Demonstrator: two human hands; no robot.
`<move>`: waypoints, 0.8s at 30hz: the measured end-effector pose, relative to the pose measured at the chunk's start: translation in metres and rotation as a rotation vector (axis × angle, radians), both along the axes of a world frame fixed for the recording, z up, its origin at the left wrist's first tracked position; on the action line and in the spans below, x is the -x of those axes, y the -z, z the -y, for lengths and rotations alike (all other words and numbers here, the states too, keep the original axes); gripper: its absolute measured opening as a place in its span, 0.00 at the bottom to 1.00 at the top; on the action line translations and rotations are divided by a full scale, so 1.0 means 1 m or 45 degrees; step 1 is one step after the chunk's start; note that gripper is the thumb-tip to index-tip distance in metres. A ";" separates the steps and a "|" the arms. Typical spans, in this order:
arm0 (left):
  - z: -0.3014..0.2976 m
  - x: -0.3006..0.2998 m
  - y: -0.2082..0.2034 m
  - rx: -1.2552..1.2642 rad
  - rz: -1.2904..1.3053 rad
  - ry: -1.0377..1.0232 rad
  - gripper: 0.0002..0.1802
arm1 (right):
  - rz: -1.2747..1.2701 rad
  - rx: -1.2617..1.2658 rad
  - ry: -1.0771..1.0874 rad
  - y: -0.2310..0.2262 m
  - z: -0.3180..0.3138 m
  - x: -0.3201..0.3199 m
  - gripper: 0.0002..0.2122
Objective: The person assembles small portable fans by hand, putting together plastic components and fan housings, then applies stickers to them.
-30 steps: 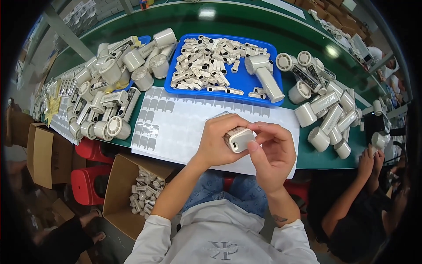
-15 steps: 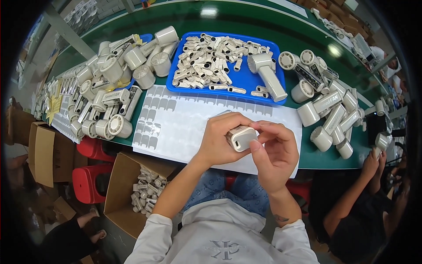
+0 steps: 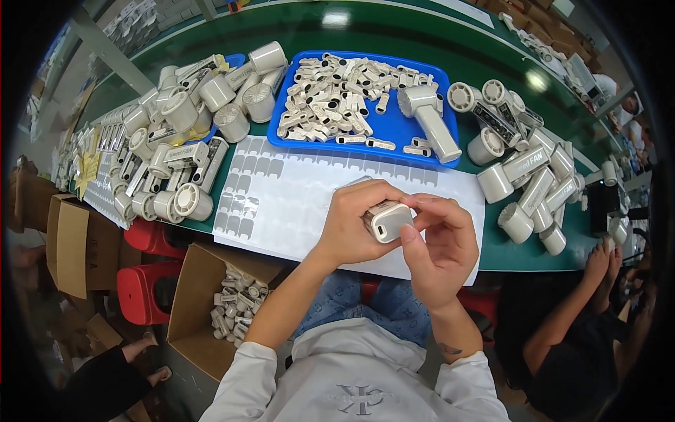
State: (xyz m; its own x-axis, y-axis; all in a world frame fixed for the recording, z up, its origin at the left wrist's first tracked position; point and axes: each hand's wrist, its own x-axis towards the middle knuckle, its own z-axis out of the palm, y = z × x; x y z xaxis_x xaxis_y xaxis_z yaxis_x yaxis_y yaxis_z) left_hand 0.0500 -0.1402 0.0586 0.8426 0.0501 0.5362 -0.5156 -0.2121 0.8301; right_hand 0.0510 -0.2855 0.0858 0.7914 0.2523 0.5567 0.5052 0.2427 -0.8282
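My left hand [image 3: 357,218] is wrapped round a cream handheld fan [image 3: 388,224], with the handle's base end facing me. That end carries a grey patch and a small dark slot; the rest of the fan is mostly hidden by my fingers. My right hand [image 3: 444,243] meets the same end, its thumb pressed on the grey patch and its index finger at the upper edge. Beneath both hands lies a white sheet [image 3: 295,190] with rows of grey stickers, several spots bare.
Beyond the sheet, a blue tray [image 3: 390,116] holds many small cream parts and one fan [image 3: 434,130]. Fans are heaped left [image 3: 179,112] and right [image 3: 531,169]. A cardboard box [image 3: 190,309] of fans and red stools [image 3: 144,295] stand lower left. A co-worker's hands [image 3: 603,260] are at right.
My hands and the fan keep almost the same pose, the thumb still on the grey patch. The view shifts very slightly. At right, the co-worker's hands and the fan by them have moved a little.
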 end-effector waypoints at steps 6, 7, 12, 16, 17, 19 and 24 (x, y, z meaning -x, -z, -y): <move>0.000 -0.001 0.001 0.010 0.020 -0.001 0.19 | 0.032 0.017 0.030 0.000 -0.002 0.000 0.17; 0.000 0.000 0.001 0.014 0.009 -0.005 0.19 | 0.042 0.020 0.033 0.000 -0.002 0.001 0.17; -0.001 0.002 0.000 -0.003 -0.001 -0.008 0.19 | 0.062 0.045 0.051 0.000 -0.002 0.002 0.18; 0.000 0.003 0.001 -0.012 -0.018 -0.019 0.18 | 0.076 0.075 0.059 0.000 -0.001 0.003 0.18; 0.000 0.003 0.001 -0.012 -0.024 -0.022 0.18 | 0.080 0.095 0.065 -0.001 -0.001 0.002 0.19; 0.003 0.002 0.000 -0.002 -0.020 -0.019 0.18 | 0.074 0.107 0.086 -0.004 0.000 0.002 0.19; 0.002 -0.003 -0.001 -0.062 -0.013 -0.022 0.17 | 0.323 0.584 0.290 -0.030 0.012 -0.007 0.17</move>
